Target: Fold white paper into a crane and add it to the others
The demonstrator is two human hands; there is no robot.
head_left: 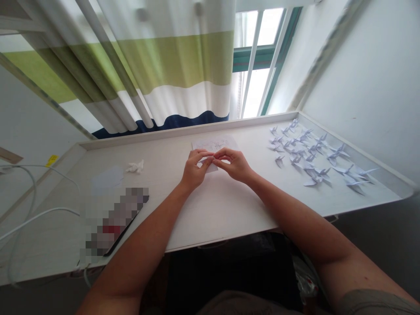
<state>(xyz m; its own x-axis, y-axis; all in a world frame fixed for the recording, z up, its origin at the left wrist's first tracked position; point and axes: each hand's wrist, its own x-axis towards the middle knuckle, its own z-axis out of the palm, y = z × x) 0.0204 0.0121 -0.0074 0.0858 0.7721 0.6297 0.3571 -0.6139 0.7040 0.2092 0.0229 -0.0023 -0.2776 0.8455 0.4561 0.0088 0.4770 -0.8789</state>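
Note:
Over the middle of the white desk, a small piece of folded white paper (pixel 212 168) is pinched between my two hands. My left hand (pixel 196 168) grips its left side with thumb and fingers. From the right, my right hand (pixel 234 165) closes thumb and index finger on it, and the fingertips of both hands meet. Much of the paper is hidden by the fingers. A sheet with writing on it (pixel 215 143) lies flat just behind the hands.
Several folded paper cranes (pixel 300 153) stand at the desk's right. To the left lie a crumpled tissue (pixel 135 167), blank paper (pixel 106 179), a blurred-out dark-edged device (pixel 118 223) and white cables (pixel 49 212). A raised rim (pixel 190 130) borders the desk (pixel 210 210) below a curtain (pixel 183 61).

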